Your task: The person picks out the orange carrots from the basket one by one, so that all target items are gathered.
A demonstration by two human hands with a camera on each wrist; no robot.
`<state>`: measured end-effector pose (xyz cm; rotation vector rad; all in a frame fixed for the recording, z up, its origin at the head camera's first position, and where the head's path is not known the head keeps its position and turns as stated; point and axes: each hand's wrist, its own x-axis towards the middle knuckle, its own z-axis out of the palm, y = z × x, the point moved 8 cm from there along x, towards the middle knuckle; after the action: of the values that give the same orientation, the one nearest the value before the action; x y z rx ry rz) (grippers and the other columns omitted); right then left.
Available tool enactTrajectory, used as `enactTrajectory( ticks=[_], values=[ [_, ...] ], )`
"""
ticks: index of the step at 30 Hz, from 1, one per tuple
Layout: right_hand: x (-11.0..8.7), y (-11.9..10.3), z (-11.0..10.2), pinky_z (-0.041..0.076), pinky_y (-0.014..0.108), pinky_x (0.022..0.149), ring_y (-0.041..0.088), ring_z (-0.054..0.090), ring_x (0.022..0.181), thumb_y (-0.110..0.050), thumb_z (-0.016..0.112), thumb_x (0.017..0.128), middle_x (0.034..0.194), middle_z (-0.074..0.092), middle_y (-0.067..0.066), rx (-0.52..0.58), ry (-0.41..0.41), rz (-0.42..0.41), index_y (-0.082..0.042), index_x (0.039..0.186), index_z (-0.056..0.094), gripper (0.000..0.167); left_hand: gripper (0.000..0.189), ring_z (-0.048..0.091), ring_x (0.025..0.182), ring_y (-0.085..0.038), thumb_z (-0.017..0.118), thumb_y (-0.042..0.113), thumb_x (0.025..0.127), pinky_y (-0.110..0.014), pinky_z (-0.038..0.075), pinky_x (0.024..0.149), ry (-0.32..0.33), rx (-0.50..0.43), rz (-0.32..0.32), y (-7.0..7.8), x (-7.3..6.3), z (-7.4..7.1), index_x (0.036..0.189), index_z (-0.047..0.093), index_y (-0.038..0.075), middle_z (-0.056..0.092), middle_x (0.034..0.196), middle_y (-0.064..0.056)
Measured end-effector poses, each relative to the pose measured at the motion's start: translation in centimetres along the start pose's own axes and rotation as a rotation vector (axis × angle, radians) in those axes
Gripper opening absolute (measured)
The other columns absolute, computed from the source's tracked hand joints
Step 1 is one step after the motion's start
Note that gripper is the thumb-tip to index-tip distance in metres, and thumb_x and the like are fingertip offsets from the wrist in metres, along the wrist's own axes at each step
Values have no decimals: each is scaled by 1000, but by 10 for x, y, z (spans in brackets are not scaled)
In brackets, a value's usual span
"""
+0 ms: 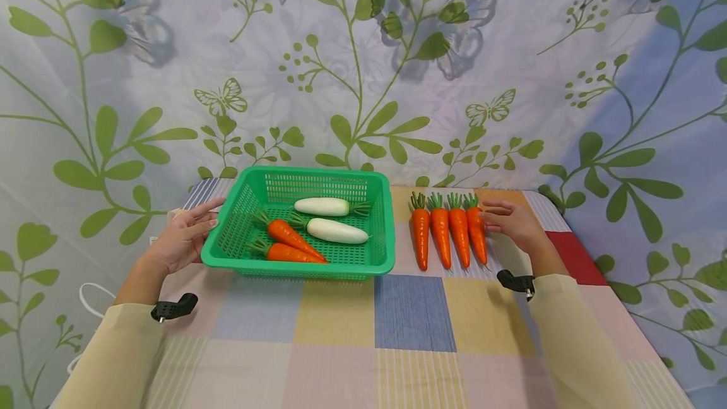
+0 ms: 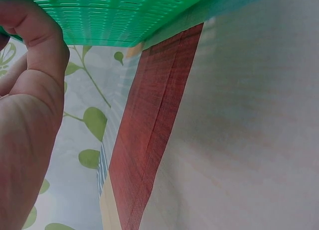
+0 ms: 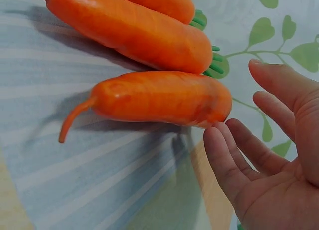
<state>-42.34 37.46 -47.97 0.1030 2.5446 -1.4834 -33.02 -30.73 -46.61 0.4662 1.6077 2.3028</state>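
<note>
A green plastic basket holds two white radishes and two carrots. My left hand is at the basket's left side, its fingertips against the rim; the left wrist view shows a bent finger by the slotted wall, and the other fingertips are partly hidden. To the right of the basket, several carrots lie side by side, green tops away from me. Beside the rightmost carrot is my right hand, fingers loosely extended, the tips at its top end and not wrapped round it.
A patchwork tablecloth covers the table. Behind it hangs a curtain printed with leaves and butterflies. A white cable runs at the left edge, and a black wrist camera sits on my left wrist.
</note>
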Motion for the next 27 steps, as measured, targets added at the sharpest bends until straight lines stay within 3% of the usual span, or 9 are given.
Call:
enactTrajectory(
  ticks=[14,27],
  values=[
    [-3,-4,3,46,47,111,42,54,133,-31,63,103,155,44,26,13,-13,-13,-5,157,38,65,58,75,102,-17,36,-3,109,-34,64,84,-2,24,13,1,1,0,163,18,6,69,120,-6],
    [-10,-10,3,53,45,105,28,66,121,-46,69,96,149,54,17,-47,21,-60,-8,151,49,69,57,75,102,-17,37,-3,109,-34,63,85,-10,22,17,-1,1,0,163,19,6,69,120,-6]
  ],
)
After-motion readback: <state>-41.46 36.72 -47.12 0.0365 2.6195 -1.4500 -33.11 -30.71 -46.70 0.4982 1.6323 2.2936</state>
